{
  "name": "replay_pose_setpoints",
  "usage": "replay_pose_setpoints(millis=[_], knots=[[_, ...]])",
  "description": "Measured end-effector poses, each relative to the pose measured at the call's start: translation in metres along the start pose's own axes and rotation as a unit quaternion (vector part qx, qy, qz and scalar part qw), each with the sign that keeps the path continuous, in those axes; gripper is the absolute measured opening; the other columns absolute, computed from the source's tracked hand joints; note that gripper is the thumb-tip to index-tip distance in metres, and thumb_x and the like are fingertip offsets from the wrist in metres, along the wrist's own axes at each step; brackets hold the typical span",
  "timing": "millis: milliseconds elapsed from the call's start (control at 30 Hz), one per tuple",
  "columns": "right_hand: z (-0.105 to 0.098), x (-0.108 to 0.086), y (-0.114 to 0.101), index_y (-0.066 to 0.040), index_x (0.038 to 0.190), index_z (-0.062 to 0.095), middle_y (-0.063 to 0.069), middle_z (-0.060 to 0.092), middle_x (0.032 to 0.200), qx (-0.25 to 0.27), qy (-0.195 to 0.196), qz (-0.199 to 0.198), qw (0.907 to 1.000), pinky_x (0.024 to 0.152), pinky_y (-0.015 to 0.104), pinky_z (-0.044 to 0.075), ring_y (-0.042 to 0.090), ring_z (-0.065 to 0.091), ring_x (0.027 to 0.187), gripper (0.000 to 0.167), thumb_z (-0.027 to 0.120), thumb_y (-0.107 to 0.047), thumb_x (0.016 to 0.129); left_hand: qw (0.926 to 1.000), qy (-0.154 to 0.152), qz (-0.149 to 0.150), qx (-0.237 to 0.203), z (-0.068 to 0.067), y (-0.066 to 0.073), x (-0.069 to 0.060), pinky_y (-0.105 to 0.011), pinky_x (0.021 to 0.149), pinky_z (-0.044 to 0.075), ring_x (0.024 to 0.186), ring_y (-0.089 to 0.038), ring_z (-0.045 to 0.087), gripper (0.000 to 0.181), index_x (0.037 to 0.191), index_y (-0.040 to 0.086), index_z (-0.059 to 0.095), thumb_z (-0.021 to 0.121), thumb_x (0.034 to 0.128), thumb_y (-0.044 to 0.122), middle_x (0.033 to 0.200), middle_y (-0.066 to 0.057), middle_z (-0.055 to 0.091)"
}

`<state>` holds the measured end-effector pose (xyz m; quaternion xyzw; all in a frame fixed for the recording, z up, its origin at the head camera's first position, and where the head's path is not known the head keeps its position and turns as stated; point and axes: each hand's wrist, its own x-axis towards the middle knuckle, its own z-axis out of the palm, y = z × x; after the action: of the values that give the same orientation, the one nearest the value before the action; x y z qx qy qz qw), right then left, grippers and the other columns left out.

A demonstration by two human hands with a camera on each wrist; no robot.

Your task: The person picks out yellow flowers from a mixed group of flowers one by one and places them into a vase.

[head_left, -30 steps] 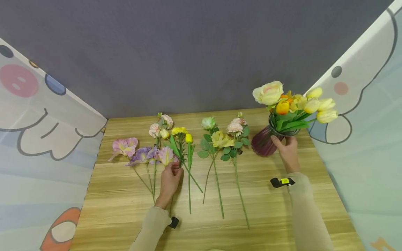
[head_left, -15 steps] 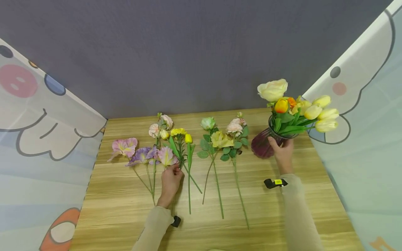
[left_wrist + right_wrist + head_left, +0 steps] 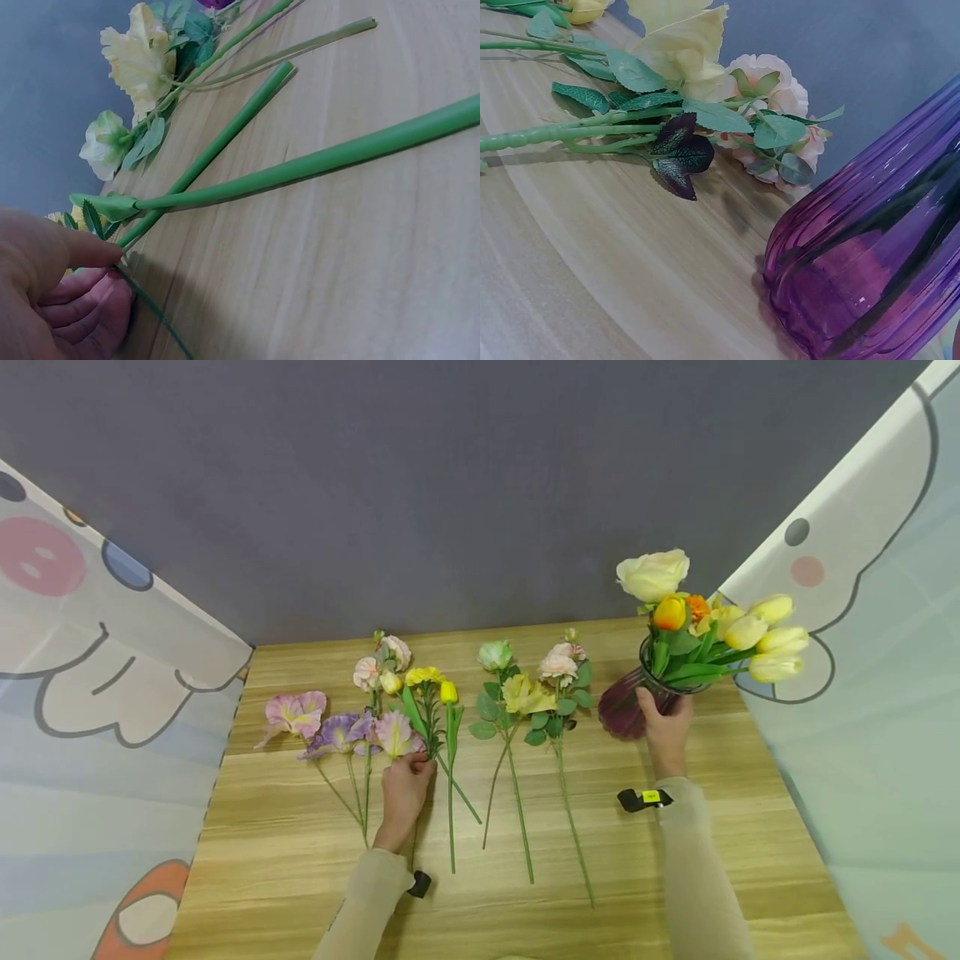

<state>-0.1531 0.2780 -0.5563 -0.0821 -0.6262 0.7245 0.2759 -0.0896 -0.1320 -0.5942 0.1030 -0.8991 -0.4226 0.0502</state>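
Low over the table's left half, my left hand point(image 3: 405, 789) pinches the thin green stem point(image 3: 154, 300) of a yellow flower spray point(image 3: 425, 676) between thumb and curled fingers. Beside it lies a single yellow tulip point(image 3: 448, 692), apart from the hand in the head view. On the right, my right hand point(image 3: 667, 735) grips the purple ribbed glass vase point(image 3: 624, 703) near its dark rim. The vase leans to the right and holds pale yellow tulips point(image 3: 780, 641), an orange tulip point(image 3: 670, 612) and a large cream bloom point(image 3: 652, 575). Dark stems point(image 3: 922, 255) show through the glass.
Pink and purple irises point(image 3: 300, 713) lie left of the left hand, with pale pink roses point(image 3: 366, 673) behind. Between the hands lie a green rose point(image 3: 495, 655), a yellow bloom point(image 3: 525, 693) and a pink spray point(image 3: 558, 667). A grey wall point(image 3: 450, 527) closes the back.
My right forearm has swung left, and the vase's blooms have shifted slightly with the right hand's grip. The left hand has stayed almost in place on the stem.
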Motion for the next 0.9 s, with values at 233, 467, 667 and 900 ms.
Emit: replay_pose_setpoints(millis=[233, 467, 667, 900], knots=[[0.003, -0.002, -0.008, -0.005, 0.148, 0.05, 0.001, 0.06, 0.139, -0.01, 0.002, -0.015, 0.9998, 0.119, 0.025, 0.035, 0.017, 0.05, 0.136, 0.068, 0.075, 0.007, 0.086, 0.9998, -0.014, 0.009, 0.009, -0.001, -0.003, 0.003, -0.027, 0.053, 0.053, 0.065, -0.024, 0.07, 0.013, 0.096, -0.004, 0.077, 0.078, 0.0915, 0.008, 0.077, -0.013, 0.074], [0.013, -0.005, -0.022, -0.005, 0.154, 0.039, 0.009, 0.051, 0.15, -0.005, -0.008, -0.03, 0.9995, 0.123, 0.029, 0.029, 0.023, 0.043, 0.144, 0.082, 0.076, 0.01, 0.082, 0.9993, -0.032, -0.007, 0.017, -0.003, -0.003, 0.005, -0.032, 0.057, 0.056, 0.067, -0.024, 0.07, 0.01, 0.091, -0.003, 0.075, 0.076, 0.0909, 0.007, 0.076, -0.012, 0.073], [0.019, -0.007, -0.015, -0.005, 0.154, 0.039, 0.01, 0.052, 0.15, 0.021, 0.006, -0.055, 0.9982, 0.123, 0.031, 0.03, 0.024, 0.044, 0.143, 0.084, 0.077, 0.012, 0.081, 0.998, -0.058, -0.025, 0.007, -0.008, -0.001, 0.007, -0.031, 0.059, 0.055, 0.068, -0.023, 0.068, 0.012, 0.092, -0.004, 0.075, 0.075, 0.0923, 0.008, 0.079, -0.013, 0.074], [0.027, -0.011, -0.008, -0.002, 0.157, 0.032, 0.014, 0.046, 0.156, 0.034, 0.026, -0.105, 0.9935, 0.126, 0.033, 0.025, 0.026, 0.039, 0.147, 0.091, 0.079, 0.007, 0.08, 0.9971, -0.068, -0.031, -0.013, -0.011, 0.001, 0.003, -0.025, 0.058, 0.051, 0.068, -0.019, 0.066, 0.014, 0.094, -0.003, 0.075, 0.075, 0.0937, 0.011, 0.08, -0.011, 0.073]])
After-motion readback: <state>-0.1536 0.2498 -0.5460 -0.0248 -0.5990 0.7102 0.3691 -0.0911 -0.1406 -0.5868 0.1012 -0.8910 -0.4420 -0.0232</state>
